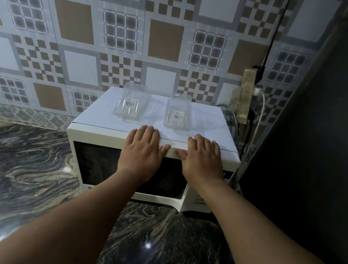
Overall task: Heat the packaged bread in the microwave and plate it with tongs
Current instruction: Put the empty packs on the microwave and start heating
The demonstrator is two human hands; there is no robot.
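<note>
Both hands flat, fingers straight, on microwave (127, 125) top front edge, left hand (142, 150) and right hand (201, 158) equally near; closed door directly below them, bread and tongs not in view.

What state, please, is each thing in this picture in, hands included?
Microwave: door shut, window dark.
Left container: clear, upside down on the microwave.
Right container: clear, upside down on the microwave.
Left hand: flat on the top front edge.
Right hand: flat beside it.
</note>
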